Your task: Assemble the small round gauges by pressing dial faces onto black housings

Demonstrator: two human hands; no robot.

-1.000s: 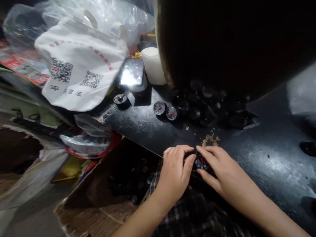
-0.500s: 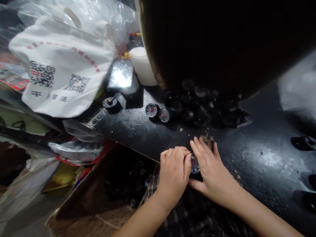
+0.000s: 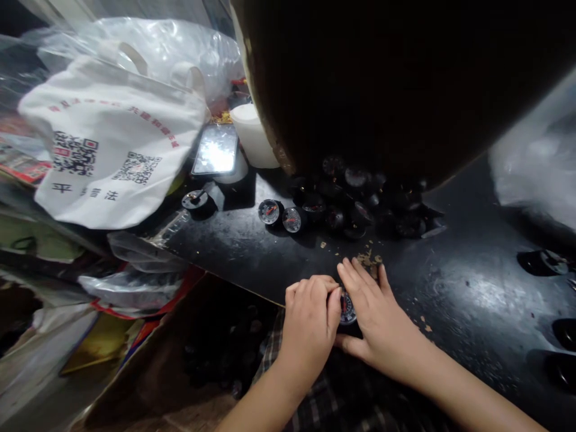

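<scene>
A small round black dial gauge point(image 3: 347, 308) with a red needle lies face up at the table's near edge, between my two hands. My right hand point(image 3: 375, 315) lies against its right side, fingers stretched out past the top and thumb below, so the gauge sits in the gap between them. My left hand point(image 3: 309, 318) is closed in a pinch at the gauge's upper left rim. Whatever its fingertips hold, if anything, is hidden. Beyond the hands stand two similar gauges, a left one point(image 3: 270, 212) and a right one point(image 3: 292, 220).
Several more gauges are heaped in shadow under a large dark overhang point(image 3: 382, 78). At the left are a white cloth bag point(image 3: 112, 138), a bright-screened device point(image 3: 216, 149) and a white cylinder point(image 3: 254, 135). Below the edge stands a cardboard box point(image 3: 148, 372) with dark parts inside.
The view has shifted slightly, so the table things appear a little lower and farther left. Both hands keep the same pose around the gauge.
</scene>
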